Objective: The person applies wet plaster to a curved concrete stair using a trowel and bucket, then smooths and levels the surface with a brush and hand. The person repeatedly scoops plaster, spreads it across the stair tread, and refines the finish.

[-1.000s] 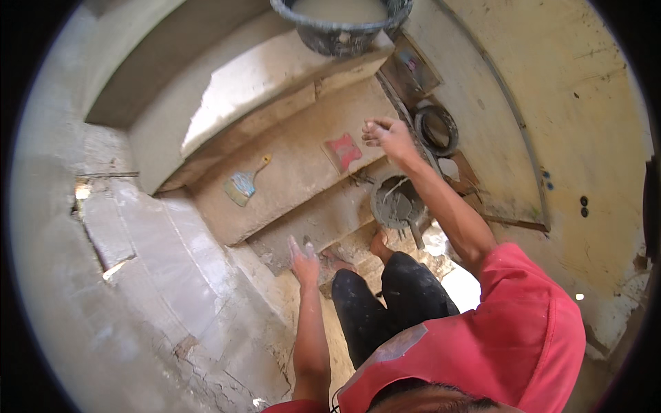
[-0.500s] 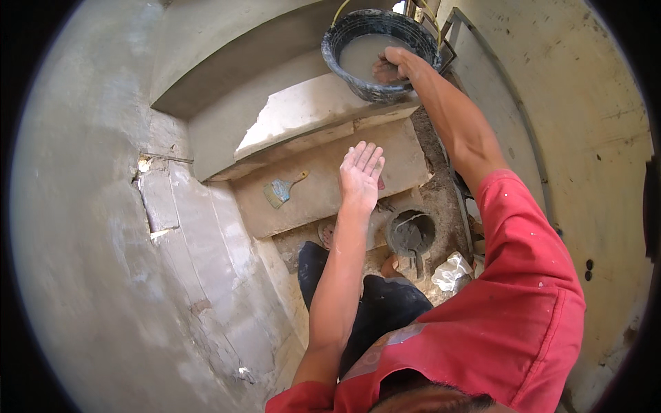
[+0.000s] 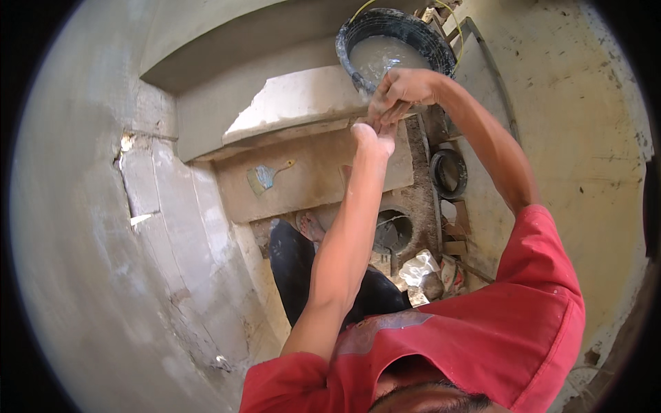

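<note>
Head view: the right hand (image 3: 407,88) bends down over the left hand (image 3: 375,138) just beside the near rim of a dark bucket (image 3: 359,31), covering part of that rim. The hands overlap, hiding most of the left fingers, so I cannot tell how wide they are; the right fingers are bent and held close together, and whether they grip anything cannot be told. The bucket, holding cloudy water (image 3: 385,54), stands at the right end of a pale ledge (image 3: 296,98); its yellow handle (image 3: 460,43) is cut off by the upper edge. On the step (image 3: 303,186) below lies a brush (image 3: 263,177), well apart from the hands. The left forearm stands in front of a reddish object on that step and partly covers a round container (image 3: 394,230) of grey mix. Right of it are a dark ring-shaped item (image 3: 449,173), a crumpled whitish bag (image 3: 418,268) and a package (image 3: 451,275) with coloured marks too small to read. The shirt's faded print (image 3: 379,332) is illegible.
</note>
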Action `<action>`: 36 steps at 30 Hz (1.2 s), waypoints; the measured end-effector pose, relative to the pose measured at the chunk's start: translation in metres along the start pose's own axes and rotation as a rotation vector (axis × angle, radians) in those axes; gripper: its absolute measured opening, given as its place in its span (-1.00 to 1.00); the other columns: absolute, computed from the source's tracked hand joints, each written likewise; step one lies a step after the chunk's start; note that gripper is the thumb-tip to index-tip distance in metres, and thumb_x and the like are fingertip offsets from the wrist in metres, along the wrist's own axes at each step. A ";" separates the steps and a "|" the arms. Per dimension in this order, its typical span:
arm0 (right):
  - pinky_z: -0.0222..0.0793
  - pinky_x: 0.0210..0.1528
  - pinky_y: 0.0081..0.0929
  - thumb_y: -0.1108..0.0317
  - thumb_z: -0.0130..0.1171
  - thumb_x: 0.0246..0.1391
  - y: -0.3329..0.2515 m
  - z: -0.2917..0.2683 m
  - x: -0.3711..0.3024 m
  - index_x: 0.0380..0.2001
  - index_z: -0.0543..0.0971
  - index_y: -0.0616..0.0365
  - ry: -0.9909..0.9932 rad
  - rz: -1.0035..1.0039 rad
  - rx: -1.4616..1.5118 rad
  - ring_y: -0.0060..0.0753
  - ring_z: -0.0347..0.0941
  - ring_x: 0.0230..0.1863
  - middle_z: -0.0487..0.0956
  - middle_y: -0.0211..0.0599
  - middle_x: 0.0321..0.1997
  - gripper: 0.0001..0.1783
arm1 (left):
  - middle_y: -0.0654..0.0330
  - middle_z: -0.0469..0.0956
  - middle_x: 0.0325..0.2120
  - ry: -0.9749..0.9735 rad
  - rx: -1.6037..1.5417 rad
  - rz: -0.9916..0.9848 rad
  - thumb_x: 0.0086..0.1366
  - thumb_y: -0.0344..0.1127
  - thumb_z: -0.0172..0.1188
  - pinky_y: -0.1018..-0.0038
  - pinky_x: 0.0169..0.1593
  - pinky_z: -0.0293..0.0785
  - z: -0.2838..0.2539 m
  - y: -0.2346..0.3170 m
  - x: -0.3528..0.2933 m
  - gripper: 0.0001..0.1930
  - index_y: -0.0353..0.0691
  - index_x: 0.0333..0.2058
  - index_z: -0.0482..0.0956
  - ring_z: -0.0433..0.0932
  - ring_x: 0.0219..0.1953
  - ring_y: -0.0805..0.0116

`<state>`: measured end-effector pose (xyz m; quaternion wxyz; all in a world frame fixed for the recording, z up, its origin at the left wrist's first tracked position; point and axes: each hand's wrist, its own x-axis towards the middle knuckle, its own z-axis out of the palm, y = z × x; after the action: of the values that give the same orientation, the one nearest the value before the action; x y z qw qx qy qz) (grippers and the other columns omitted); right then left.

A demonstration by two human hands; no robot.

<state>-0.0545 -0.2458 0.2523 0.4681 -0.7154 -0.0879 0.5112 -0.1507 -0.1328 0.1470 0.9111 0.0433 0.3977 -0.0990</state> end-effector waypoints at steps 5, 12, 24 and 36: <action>0.70 -0.23 -0.43 0.57 0.11 0.08 0.002 0.001 0.017 -0.21 0.74 0.45 0.417 -0.151 -0.382 -0.31 0.73 -0.34 0.77 -0.03 -0.22 -0.72 | 0.12 0.55 0.04 0.153 -0.003 -0.001 0.60 -0.03 -0.27 0.20 0.13 0.59 -0.016 -0.009 0.038 -0.52 -0.09 0.22 0.51 0.55 0.04 0.23; 0.66 -0.34 -0.38 0.32 0.05 0.36 0.062 -0.111 0.110 -0.19 0.70 0.26 0.718 0.278 -0.022 -0.27 0.74 -0.35 0.77 -0.08 -0.25 -0.72 | 0.37 0.08 -0.66 0.419 0.096 0.087 0.51 -0.34 -0.19 0.50 -0.60 -0.03 -0.045 0.009 0.065 -0.75 -0.06 -0.44 0.29 0.00 -0.70 0.45; 0.70 -0.01 -0.43 0.35 0.03 0.38 -0.055 0.019 0.043 -0.05 0.68 0.31 -0.023 -0.063 0.034 -0.22 0.71 -0.05 0.72 0.00 -0.04 -0.69 | 0.05 0.51 -0.02 0.106 -0.174 0.166 0.59 -0.22 -0.28 0.24 0.05 0.60 -0.004 0.061 0.029 -0.59 -0.28 0.21 0.40 0.56 -0.02 0.19; 0.65 -0.25 -0.53 0.37 0.08 0.37 -0.078 -0.002 0.072 -0.12 0.69 0.31 0.388 -0.318 -0.186 -0.41 0.71 -0.29 0.72 -0.19 -0.30 -0.73 | -0.05 0.48 0.15 0.434 -0.531 0.600 0.60 -0.22 -0.35 0.26 0.27 0.52 -0.099 0.251 -0.021 -0.47 -0.43 0.35 0.26 0.56 0.09 0.12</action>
<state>0.0083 -0.1610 0.2647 0.4830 -0.8170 -0.1545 0.2743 -0.1817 0.1305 0.0956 0.7747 -0.0589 0.5609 0.2861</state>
